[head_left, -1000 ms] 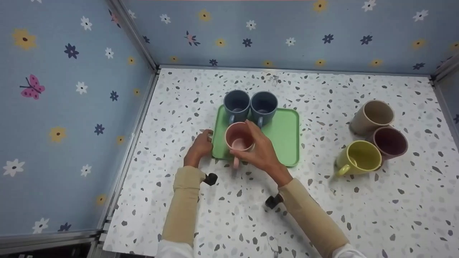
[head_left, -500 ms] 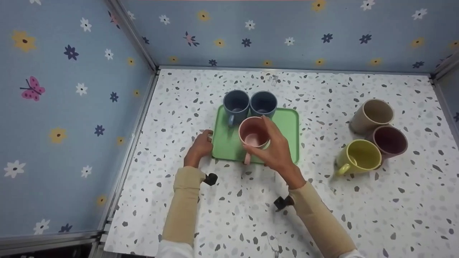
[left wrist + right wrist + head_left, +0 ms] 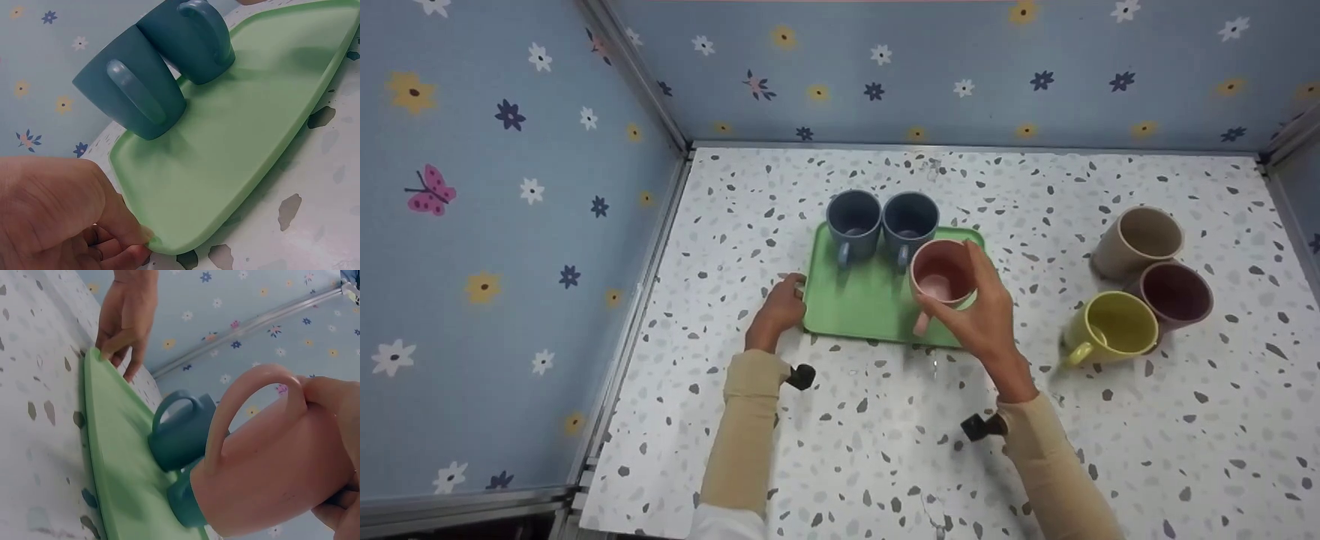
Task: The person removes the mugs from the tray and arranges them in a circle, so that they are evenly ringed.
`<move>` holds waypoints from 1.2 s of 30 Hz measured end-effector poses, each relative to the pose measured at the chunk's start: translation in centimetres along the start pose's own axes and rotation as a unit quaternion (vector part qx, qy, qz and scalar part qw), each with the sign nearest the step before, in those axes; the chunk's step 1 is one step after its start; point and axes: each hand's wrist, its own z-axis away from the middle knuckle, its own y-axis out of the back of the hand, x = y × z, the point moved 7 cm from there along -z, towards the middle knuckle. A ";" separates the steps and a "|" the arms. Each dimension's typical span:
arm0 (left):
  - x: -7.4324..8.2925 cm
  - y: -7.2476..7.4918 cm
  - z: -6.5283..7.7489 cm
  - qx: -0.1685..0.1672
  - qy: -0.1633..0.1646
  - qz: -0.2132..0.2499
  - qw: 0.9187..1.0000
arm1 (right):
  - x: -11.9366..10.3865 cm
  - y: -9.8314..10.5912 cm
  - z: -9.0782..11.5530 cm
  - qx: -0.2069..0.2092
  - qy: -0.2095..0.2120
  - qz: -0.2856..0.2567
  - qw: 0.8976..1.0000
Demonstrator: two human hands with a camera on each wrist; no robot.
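The left hand (image 3: 781, 305) pinches the left rim of the green tray (image 3: 844, 304). Two blue mugs (image 3: 853, 225) stand at the tray's back. The pink mug (image 3: 940, 274), a second ago over its left half, is above its right, partly hiding it; the right hand (image 3: 988, 315) gripping it is cut off in its wrist view.

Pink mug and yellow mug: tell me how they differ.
The pink mug is gripped by the right hand, while the yellow mug stands untouched. The pink mug is held above the green tray; the yellow mug is off it, on the speckled table beside the purple mug. Both have an open top and one handle.
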 end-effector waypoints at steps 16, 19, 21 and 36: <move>0.2 0.2 0.2 0.005 -0.012 -0.003 1.000 | 3.6 4.1 1.6 0.047 -0.089 0.059 0.993; 0.1 0.1 0.2 0.006 -0.012 0.003 1.000 | 4.1 4.8 1.7 0.059 -0.104 0.072 0.990; 0.1 0.1 0.2 0.007 -0.013 0.007 1.000 | 4.5 5.2 1.7 0.065 -0.121 0.080 0.987; 0.1 0.2 0.2 0.000 -0.004 0.000 1.000 | 7.3 7.7 2.0 0.080 -0.258 0.116 0.956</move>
